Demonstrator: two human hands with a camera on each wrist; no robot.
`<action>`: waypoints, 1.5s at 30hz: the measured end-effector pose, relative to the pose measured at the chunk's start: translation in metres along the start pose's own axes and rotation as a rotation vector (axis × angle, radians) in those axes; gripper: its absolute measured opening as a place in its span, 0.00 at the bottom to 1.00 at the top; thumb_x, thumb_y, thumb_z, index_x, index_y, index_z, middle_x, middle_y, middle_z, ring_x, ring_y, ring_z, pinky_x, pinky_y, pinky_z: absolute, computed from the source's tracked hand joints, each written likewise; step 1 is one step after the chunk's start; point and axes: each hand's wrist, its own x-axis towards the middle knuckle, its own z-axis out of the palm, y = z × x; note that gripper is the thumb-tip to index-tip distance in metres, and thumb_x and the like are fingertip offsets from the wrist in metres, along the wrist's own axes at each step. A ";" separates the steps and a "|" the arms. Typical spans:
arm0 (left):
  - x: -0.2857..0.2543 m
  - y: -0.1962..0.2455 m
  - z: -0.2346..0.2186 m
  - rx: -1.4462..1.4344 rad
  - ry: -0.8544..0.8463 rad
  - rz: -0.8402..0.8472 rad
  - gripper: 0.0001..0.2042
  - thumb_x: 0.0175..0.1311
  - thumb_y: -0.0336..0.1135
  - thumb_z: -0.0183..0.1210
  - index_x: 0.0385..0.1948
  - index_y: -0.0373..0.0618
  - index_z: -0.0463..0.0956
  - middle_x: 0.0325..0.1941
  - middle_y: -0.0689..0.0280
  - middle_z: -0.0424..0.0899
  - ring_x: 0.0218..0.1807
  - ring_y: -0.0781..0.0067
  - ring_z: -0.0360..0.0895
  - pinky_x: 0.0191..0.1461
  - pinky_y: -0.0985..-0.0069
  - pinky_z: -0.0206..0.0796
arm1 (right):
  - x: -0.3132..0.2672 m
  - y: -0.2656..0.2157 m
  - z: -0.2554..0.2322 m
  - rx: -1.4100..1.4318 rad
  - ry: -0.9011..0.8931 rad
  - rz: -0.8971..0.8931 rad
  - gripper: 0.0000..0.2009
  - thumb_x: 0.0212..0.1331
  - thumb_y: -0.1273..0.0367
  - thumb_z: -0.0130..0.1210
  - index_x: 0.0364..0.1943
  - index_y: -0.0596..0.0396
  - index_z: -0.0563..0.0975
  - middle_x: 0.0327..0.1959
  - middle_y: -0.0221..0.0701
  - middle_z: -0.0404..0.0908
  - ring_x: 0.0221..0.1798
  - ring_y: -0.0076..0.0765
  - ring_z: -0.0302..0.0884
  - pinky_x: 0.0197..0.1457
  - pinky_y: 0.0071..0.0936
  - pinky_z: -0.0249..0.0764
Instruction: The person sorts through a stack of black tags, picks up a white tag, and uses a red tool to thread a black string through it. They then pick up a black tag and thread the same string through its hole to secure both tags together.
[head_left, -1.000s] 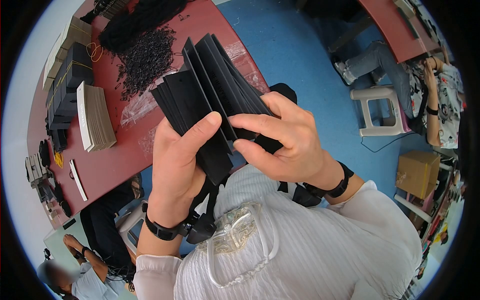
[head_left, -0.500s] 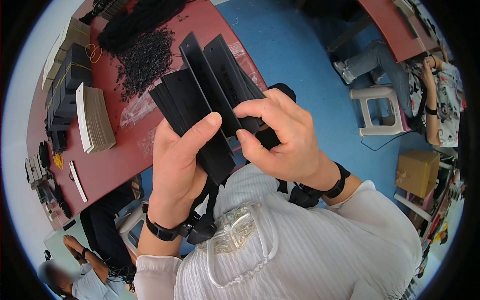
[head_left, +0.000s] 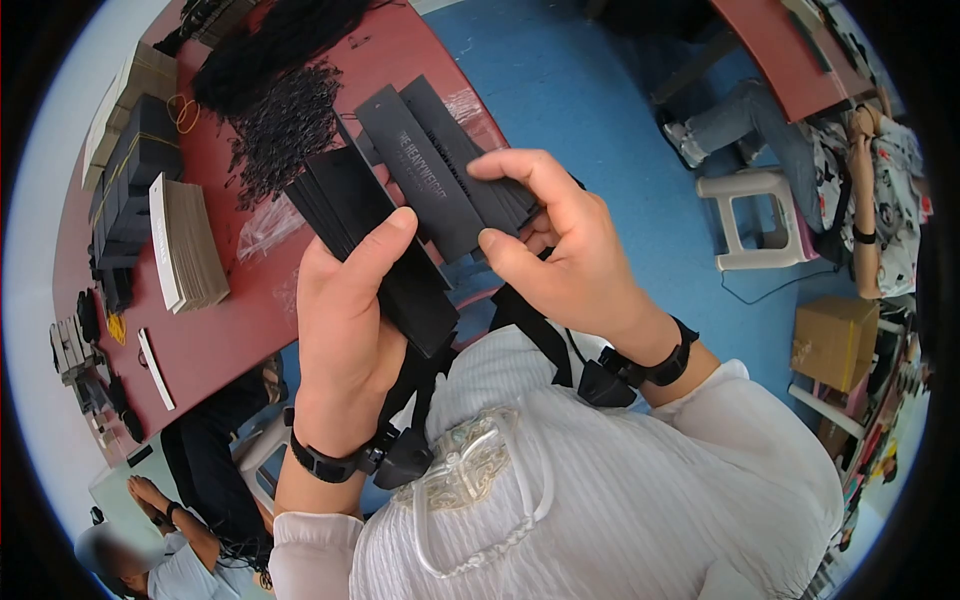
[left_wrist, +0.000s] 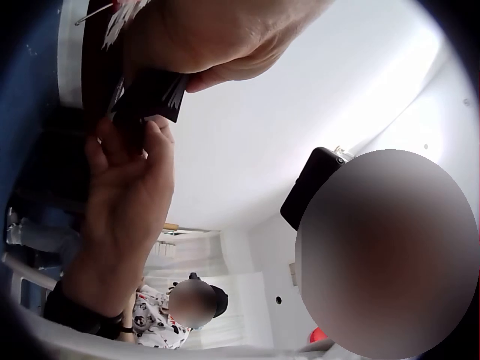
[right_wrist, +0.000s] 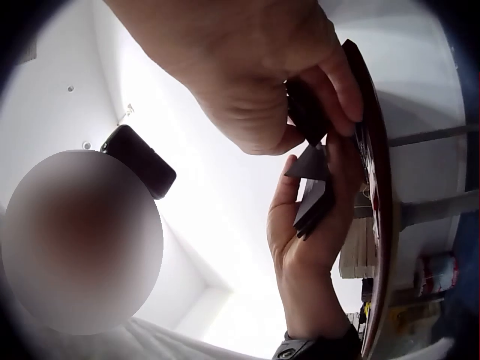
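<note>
The person is holding a stack of black cards [head_left: 375, 235] in the left hand [head_left: 345, 325], up in front of the chest and over the edge of the red table [head_left: 230, 320]. The left fingers are curling under the stack and the thumb is pressing on top, so the grip is closed round it; this is keeping the pack squared while the other hand is working.

The right hand [head_left: 570, 265] is pinching a few cards [head_left: 435, 165] between thumb and forefinger, approx. at their near end, and is fanning them away from the stack toward the far side. The top one is showing pale printed lettering (too small to read properly). Holding them only at one end is probably letting the person separate or count them w/o dropping the rest.

Beyond the left hand, on the table, a pile of black strings [head_left: 285, 115] is lying, and to the left of that hand a bundle of tan cards [head_left: 195, 245] is standing on edge, near black bundles [head_left: 130, 190].

The wrist views are showing both hands from below, meeting around the dark cards; details there are not clear.
</note>
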 end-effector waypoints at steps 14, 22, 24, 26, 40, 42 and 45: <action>0.000 0.001 0.009 -0.077 -0.033 0.024 0.15 0.63 0.25 0.51 0.51 0.32 0.66 0.49 0.56 0.75 0.50 0.66 0.76 0.55 0.69 0.70 | 0.000 0.006 -0.008 -0.429 -0.044 -0.056 0.25 0.49 0.74 0.58 0.55 0.65 0.69 0.44 0.37 0.71 0.22 0.22 0.70 0.24 0.18 0.68; 0.000 -0.001 0.008 -0.104 0.066 0.081 0.16 0.62 0.23 0.52 0.51 0.31 0.64 0.52 0.55 0.72 0.52 0.65 0.75 0.56 0.67 0.70 | 0.002 0.008 -0.010 -0.499 -0.079 -0.094 0.24 0.51 0.64 0.58 0.51 0.66 0.71 0.44 0.42 0.72 0.31 0.41 0.78 0.33 0.32 0.75; -0.001 -0.001 0.008 -0.108 0.083 0.102 0.16 0.62 0.23 0.51 0.51 0.31 0.63 0.52 0.55 0.72 0.52 0.65 0.75 0.56 0.67 0.71 | 0.003 0.008 -0.011 -0.530 -0.097 -0.113 0.24 0.52 0.63 0.58 0.50 0.66 0.72 0.44 0.41 0.72 0.32 0.42 0.78 0.33 0.32 0.75; -0.002 -0.001 0.009 -0.081 0.076 0.098 0.16 0.62 0.23 0.51 0.51 0.32 0.63 0.52 0.54 0.72 0.53 0.64 0.74 0.56 0.67 0.71 | 0.004 0.008 -0.012 -0.526 -0.102 -0.136 0.23 0.52 0.63 0.58 0.49 0.67 0.73 0.43 0.40 0.73 0.32 0.41 0.78 0.34 0.32 0.76; -0.003 -0.002 0.001 -0.062 0.139 0.125 0.17 0.62 0.27 0.52 0.52 0.34 0.66 0.52 0.55 0.73 0.58 0.65 0.71 0.61 0.69 0.68 | 0.006 0.009 -0.016 -0.522 -0.055 -0.170 0.21 0.51 0.62 0.60 0.46 0.64 0.74 0.41 0.37 0.75 0.30 0.39 0.78 0.31 0.30 0.75; -0.003 0.000 -0.001 -0.061 0.143 0.125 0.17 0.62 0.27 0.52 0.52 0.34 0.66 0.52 0.55 0.73 0.58 0.65 0.71 0.61 0.69 0.68 | 0.006 0.005 -0.016 -0.505 -0.042 -0.169 0.21 0.51 0.63 0.60 0.45 0.63 0.75 0.41 0.36 0.75 0.29 0.37 0.78 0.30 0.29 0.74; -0.003 0.000 -0.001 -0.059 0.137 0.114 0.17 0.62 0.27 0.52 0.53 0.33 0.65 0.52 0.55 0.73 0.58 0.65 0.71 0.61 0.69 0.68 | 0.005 -0.001 -0.016 -0.435 -0.064 -0.115 0.19 0.51 0.63 0.60 0.45 0.61 0.76 0.40 0.35 0.75 0.26 0.35 0.76 0.29 0.28 0.73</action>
